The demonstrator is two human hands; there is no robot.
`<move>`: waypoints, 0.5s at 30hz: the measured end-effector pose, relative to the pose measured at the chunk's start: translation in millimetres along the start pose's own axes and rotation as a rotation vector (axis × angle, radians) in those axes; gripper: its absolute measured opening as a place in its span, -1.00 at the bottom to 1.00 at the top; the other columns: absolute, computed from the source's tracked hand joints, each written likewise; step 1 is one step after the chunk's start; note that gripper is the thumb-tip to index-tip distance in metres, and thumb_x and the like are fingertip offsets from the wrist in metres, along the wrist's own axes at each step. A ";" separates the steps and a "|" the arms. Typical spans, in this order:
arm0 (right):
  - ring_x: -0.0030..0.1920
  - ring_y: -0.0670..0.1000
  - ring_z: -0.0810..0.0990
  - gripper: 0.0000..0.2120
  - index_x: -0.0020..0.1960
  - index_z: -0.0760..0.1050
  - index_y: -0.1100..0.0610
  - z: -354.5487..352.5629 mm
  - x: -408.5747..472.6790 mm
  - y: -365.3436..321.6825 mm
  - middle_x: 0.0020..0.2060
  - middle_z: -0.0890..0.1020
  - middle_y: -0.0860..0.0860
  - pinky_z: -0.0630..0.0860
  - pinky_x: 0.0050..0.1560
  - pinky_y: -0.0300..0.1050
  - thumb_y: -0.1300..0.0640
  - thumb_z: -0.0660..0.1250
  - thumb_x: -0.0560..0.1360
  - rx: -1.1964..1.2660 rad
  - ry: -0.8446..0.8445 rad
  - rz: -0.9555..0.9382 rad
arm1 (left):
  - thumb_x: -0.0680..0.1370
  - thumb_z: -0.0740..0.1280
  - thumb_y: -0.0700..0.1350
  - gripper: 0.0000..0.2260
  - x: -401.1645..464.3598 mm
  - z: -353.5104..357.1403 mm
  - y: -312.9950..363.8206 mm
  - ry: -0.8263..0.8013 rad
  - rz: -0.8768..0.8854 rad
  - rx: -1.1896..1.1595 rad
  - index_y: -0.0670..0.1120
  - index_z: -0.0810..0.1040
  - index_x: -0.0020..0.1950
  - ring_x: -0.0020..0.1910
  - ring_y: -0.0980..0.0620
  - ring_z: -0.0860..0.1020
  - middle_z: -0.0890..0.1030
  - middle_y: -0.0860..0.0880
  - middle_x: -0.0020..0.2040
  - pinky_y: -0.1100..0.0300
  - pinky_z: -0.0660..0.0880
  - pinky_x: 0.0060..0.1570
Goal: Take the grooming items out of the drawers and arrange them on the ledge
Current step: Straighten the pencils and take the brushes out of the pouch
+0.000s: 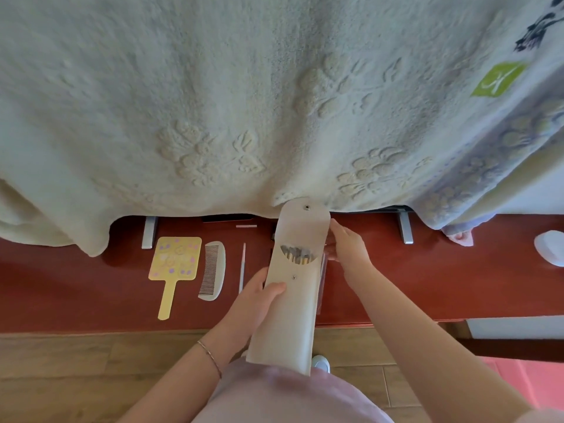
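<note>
A long cream pouch (pixel 290 288) stands tilted, flap open, slim sticks showing in its mouth — the left hand's fingers (pixel 271 289) wrap its middle. Left of those fingers on the red ledge (pixel 427 282) — a thin rod (pixel 242 267), white comb (pixel 212 270), yellow hand mirror (pixel 175 264).

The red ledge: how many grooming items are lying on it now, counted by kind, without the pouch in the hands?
Hand mirror: 1
Comb: 1
Thin sticks: 2, the second farther back
Total: 4
</note>
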State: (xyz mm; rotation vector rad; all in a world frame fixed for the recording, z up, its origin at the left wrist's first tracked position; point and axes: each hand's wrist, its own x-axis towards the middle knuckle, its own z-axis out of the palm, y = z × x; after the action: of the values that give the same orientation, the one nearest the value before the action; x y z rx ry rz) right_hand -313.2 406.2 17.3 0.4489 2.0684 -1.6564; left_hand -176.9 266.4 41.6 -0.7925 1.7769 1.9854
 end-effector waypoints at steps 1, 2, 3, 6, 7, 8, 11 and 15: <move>-0.32 -0.02 0.58 -0.74 -0.14 0.60 0.07 -2.8 -4.5 -0.1 -0.29 0.65 0.01 0.50 -0.19 -0.10 -0.03 0.22 0.54 0.080 -0.020 -0.020 | 0.58 0.21 -0.17 -0.83 0.1 2.6 1.4 -0.007 -0.003 -0.008 0.01 0.48 0.12 -0.17 0.12 0.65 0.65 0.02 -0.04 0.34 0.52 -0.33; -0.25 0.00 0.60 -0.76 -0.11 0.60 0.07 -5.8 -9.8 -1.4 -0.24 0.66 0.03 0.51 -0.18 -0.10 -0.01 0.21 0.56 0.168 -0.039 -0.044 | 0.58 0.20 -0.18 -0.84 0.3 4.9 2.7 -0.013 -0.009 -0.011 0.02 0.49 0.10 -0.19 0.13 0.64 0.65 0.02 -0.04 0.35 0.51 -0.35; -0.19 0.02 0.60 -0.76 -0.07 0.60 0.07 -9.4 -13.4 -2.4 -0.19 0.66 0.05 0.51 -0.16 -0.10 0.01 0.20 0.57 0.252 -0.058 -0.069 | 0.58 0.20 -0.18 -0.83 0.5 6.8 4.0 -0.021 -0.015 -0.007 0.04 0.49 0.09 -0.19 0.12 0.64 0.65 0.01 -0.04 0.35 0.52 -0.35; -0.01 0.04 0.63 -0.80 0.03 0.60 0.06 -20.4 -22.0 -8.1 -0.04 0.67 0.05 0.55 -0.01 -0.07 0.03 0.22 0.56 0.337 -0.119 -0.165 | 0.58 0.21 -0.15 -0.82 3.2 11.0 5.0 -0.055 -0.016 0.039 0.06 0.48 0.13 -0.09 0.05 0.63 0.64 0.00 -0.01 0.24 0.55 -0.22; 0.03 0.02 0.63 -0.82 0.05 0.60 0.03 -24.4 -24.1 -10.4 -0.01 0.67 0.02 0.55 0.03 -0.06 0.04 0.26 0.54 0.268 -0.117 -0.217 | 0.58 0.21 -0.15 -0.82 4.3 12.7 5.5 -0.063 -0.015 0.045 0.05 0.48 0.14 -0.07 0.04 0.63 0.64 0.00 0.00 0.22 0.55 -0.19; 0.04 -0.01 0.63 -0.83 0.07 0.60 0.01 -28.5 -27.5 -13.5 -0.01 0.67 -0.01 0.55 0.05 -0.08 0.08 0.29 0.52 0.182 -0.108 -0.274 | 0.57 0.21 -0.15 -0.82 5.5 14.5 6.4 -0.067 -0.016 0.055 0.04 0.47 0.14 -0.07 0.03 0.63 0.63 0.00 0.00 0.22 0.54 -0.18; -0.05 -0.17 0.63 -0.80 0.00 0.62 -0.01 -37.8 -41.0 -19.2 -0.10 0.69 -0.14 0.52 -0.05 -0.30 0.23 0.30 0.50 0.000 -0.137 -0.388 | 0.57 0.22 -0.12 -0.86 9.7 20.4 12.3 -0.070 -0.031 0.061 0.03 0.45 0.12 -0.07 0.00 0.62 0.62 -0.04 -0.01 0.17 0.55 -0.17; -0.08 -0.05 0.62 -0.72 -0.16 0.62 -0.17 -39.9 -55.3 -7.4 -0.12 0.67 -0.22 0.55 -0.05 -0.22 0.24 0.34 0.46 -0.284 -0.184 -0.466 | 0.56 0.21 -0.12 -0.82 15.2 26.6 20.8 -0.035 -0.027 -0.027 -0.03 0.47 0.15 -0.02 -0.11 0.61 0.61 -0.13 0.03 -0.04 0.53 0.00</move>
State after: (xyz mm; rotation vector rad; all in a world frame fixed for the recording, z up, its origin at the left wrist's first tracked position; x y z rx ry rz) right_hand -275.9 444.9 60.0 -0.2912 2.3321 -1.5273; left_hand -205.8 288.0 49.8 -0.7809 1.7140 1.9976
